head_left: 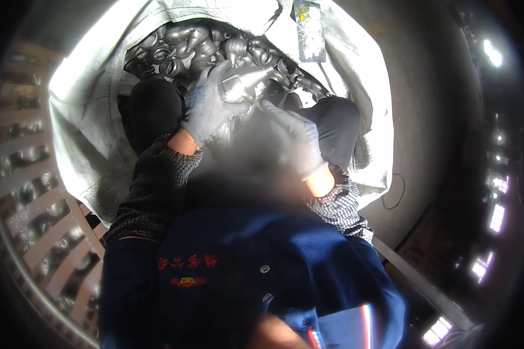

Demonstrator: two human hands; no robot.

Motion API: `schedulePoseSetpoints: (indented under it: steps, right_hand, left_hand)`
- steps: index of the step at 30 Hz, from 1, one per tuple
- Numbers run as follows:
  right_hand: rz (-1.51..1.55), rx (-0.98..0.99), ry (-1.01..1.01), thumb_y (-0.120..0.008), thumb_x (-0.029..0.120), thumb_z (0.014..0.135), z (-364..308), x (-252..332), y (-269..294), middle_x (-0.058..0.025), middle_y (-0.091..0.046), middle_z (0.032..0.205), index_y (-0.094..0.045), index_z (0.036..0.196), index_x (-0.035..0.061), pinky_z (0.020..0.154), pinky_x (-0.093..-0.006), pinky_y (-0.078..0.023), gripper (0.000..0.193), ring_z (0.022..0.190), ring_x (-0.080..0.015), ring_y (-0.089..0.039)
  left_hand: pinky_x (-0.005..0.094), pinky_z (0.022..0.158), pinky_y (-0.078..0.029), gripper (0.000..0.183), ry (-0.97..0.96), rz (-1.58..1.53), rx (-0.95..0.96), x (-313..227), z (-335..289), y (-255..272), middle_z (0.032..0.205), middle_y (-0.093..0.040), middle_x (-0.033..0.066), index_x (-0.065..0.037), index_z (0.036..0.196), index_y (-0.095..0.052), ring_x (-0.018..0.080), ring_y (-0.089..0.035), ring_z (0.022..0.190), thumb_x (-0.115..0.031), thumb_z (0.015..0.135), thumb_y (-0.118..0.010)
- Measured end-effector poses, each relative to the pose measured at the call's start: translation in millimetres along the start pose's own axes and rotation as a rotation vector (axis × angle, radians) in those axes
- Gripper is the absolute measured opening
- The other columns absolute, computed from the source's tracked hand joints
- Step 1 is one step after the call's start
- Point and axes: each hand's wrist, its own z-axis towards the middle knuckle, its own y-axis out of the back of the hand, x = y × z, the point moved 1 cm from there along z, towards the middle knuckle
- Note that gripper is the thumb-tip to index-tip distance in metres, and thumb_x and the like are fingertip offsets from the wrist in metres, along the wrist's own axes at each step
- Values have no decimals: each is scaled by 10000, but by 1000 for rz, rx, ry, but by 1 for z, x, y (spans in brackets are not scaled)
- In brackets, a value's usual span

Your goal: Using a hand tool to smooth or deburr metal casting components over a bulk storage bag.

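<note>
Here, the left hand (208, 110) has its grip around a part (243, 85); the right hand (297, 135) sits near, its grip unclear.

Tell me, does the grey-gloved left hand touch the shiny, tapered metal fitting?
Touching: the head view shows the left hand gripping the fitting at its wider end.

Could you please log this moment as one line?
left hand: holds grey part | right hand: close by, contact unclear | white sack: open, more grey parts inside

Red lettering (174, 263) on jacket (233, 244), likely glove print (198, 95)
</note>
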Motion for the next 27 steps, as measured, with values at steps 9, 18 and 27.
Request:
schedulePoseSetpoints:
  steps: [9,18,27]
  right_hand:
    - [96,17,-32,-599,50,819,-1,-6,-1,-137,-666,957,-651,1134,130,745,-335,-523,329,871,-297,-650]
    - [-245,14,-7,-604,96,825,-1,-1,-4,-93,-631,839,-644,1152,161,663,-343,-507,336,757,-282,-632]
    - [12,-40,-16,-613,41,797,0,-7,-5,-112,-646,842,-642,1156,160,683,-352,-511,379,765,-296,-633]
  left_hand:
    - [365,926,-445,858,42,-26,-7,1,-1,-3,1168,-526,172,-8,1298,-454,296,-540,1095,-260,582,-852]
    - [419,956,-429,870,55,-121,22,4,0,-8,1238,-496,238,-41,1328,-426,366,-510,1140,-306,595,-814]
    - [424,968,-416,859,67,-61,25,-2,0,-2,1252,-486,223,-41,1329,-425,359,-493,1158,-302,602,-803]
